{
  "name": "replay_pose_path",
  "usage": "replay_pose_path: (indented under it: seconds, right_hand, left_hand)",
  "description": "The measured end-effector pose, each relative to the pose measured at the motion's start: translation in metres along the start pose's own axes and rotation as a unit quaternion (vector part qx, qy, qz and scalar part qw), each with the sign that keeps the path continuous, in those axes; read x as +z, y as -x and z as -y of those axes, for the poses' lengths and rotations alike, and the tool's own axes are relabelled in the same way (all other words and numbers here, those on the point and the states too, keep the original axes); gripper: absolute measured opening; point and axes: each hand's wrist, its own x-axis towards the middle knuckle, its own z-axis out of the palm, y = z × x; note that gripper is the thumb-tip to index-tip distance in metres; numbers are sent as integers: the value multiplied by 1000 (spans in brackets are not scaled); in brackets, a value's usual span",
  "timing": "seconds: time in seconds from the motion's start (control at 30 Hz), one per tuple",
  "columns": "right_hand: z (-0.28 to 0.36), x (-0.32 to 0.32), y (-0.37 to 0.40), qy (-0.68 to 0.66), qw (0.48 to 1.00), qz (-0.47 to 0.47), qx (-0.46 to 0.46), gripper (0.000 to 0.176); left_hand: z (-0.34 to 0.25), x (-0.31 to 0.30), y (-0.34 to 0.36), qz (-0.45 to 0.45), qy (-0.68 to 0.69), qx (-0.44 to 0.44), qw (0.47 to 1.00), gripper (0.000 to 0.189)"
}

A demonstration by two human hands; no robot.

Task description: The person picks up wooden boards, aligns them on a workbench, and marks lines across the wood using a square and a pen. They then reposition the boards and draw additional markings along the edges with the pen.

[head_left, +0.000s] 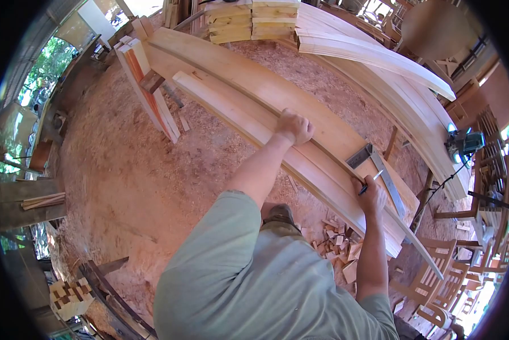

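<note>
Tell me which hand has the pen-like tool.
The right hand, the one nearer the metal square: the pen-like tool sticks out of its fingers. The left hand, farther along the boards, is curled with none showing.

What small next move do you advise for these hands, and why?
Perhaps bring the pen-like tool down to the boards: the right hand holds it near the metal square, while the left hand rests on the boards.

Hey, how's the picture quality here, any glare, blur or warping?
Head view: fisheye warping, long pale boards at upper right look bowed, corners black; head view: daylight blown out at both sides; head view: round smeared blur at upper right, metal square fairly clear.
</note>
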Motion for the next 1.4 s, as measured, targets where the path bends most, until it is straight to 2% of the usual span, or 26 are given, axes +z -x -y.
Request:
replay_pose_path:
  seconds: [0.47, 0.6, 0.73, 1.13, 1.17, 1.2, 1.4]
  right_hand:
    - [2, -3, 0, -12, 1000, 10, -5, 44]
    - [5, -1, 1, -26, 999, -15, -14, 46]
    - [-3, 6, 2, -24, 1000, -13, -6, 45]
    - [-4, 7, 0, -32, 999, -23, 0, 46]
    - [-3, 5, 0, -32, 999, -22, 2, 46]
    - [-2, 3, 0, -42, 999, -18, 3, 46]
    - [2, -6, 0, -37, 999, 30, 25, 43]
  left_hand:
    - [0, 4, 0, -14, -13, -3, 1000, 46]
    - [2, 6, 0, -30, 5, -3, 1000, 45]
    - [1, 6, 0, -24, -18, 17, 999, 45]
    - [4, 6, 0, -13, 5, 1, 1000, 44]
    - [4, 7, 1, -36, 13, 3, 999, 42]
    - [5, 8, 0, -59, 21, 6, 998, 41]
    - [3, 6, 3, -66, 44, 4, 997, 41]
